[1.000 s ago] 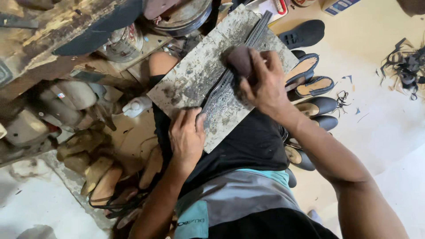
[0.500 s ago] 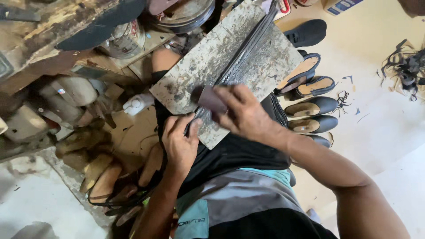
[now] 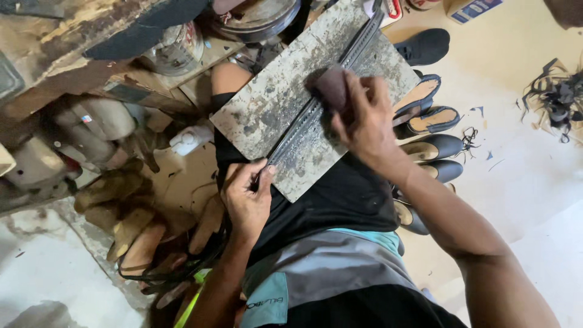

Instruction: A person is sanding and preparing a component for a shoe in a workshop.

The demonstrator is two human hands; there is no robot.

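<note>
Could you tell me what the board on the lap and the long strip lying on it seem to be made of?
Board: probably stone or metal sheet, grey, flat, mottled, matte. Strip: likely leather or rubber, dark, thin, ridged, pinned at its near end by the left hand.

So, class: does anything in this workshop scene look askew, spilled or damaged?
The grey work board on the lap is stained and scuffed. Dark offcuts lie scattered on the floor at right. Nothing else stands out.

A single head-worn camera looks steeply down, close over the person's lap, where a grey slab (image 3: 316, 103) fills the middle; shoes (image 3: 434, 146) lie right, the floor (image 3: 522, 170) beyond.
</note>
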